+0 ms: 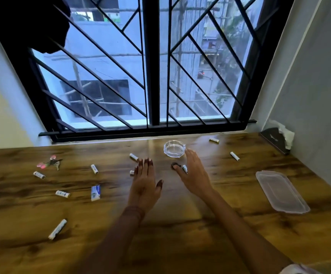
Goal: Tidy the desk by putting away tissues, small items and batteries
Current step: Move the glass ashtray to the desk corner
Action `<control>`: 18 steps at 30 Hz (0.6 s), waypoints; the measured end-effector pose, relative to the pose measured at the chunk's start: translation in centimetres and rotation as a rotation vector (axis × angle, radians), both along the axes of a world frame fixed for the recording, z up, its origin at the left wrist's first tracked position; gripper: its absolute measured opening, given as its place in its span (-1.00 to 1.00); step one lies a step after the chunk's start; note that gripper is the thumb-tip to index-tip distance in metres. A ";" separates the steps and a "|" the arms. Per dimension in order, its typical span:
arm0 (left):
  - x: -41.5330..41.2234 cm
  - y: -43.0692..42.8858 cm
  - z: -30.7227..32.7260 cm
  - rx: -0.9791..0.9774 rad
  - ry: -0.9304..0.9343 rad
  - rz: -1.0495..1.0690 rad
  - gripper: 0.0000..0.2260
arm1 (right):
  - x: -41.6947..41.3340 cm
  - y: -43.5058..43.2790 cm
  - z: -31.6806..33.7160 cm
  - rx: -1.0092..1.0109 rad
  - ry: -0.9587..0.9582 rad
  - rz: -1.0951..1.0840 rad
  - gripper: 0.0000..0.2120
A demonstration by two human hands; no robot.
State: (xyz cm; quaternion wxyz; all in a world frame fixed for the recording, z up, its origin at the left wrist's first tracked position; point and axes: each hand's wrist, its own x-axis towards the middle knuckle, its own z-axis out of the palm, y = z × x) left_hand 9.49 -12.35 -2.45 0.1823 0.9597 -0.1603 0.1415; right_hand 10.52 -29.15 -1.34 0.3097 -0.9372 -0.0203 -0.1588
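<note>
across the wooden desk [180, 224] most of the tidying looks undone: white batteries [94, 169] lie scattered from the left side to the upper right, a small blue-and-white packet [95, 192] sits left of centre, keys [51, 164] rest at the far left, and tissues [284, 133] poke from a holder in the upper right corner. near the frame's centre the left hand [145, 182] hovers flat, fingers spread and holding nothing. the right hand [195, 175] reaches beside the glass ashtray [174, 148], its fingers pinching one battery [184, 168]. a clear plastic lid [282, 191] lies at right.
</note>
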 end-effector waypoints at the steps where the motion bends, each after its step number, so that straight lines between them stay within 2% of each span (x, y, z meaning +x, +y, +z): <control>1: 0.9 -0.3 -0.1 -0.003 0.021 0.002 -0.37 | 1.1 -0.3 -0.1 0.002 0.022 0.010 -0.39; 6: 5.8 -2.3 -1.3 0.022 0.135 0.015 -0.37 | 6.6 -2.4 -0.8 0.040 0.171 0.024 -0.34; 11: 11.1 -4.4 -2.2 -0.021 0.258 0.057 -0.35 | 12.0 -4.8 -2.0 0.121 0.286 0.065 -0.46; 18: 16.4 -6.8 -3.9 -0.139 0.433 0.125 -0.36 | 16.2 -7.2 -3.4 0.166 0.380 0.149 -0.24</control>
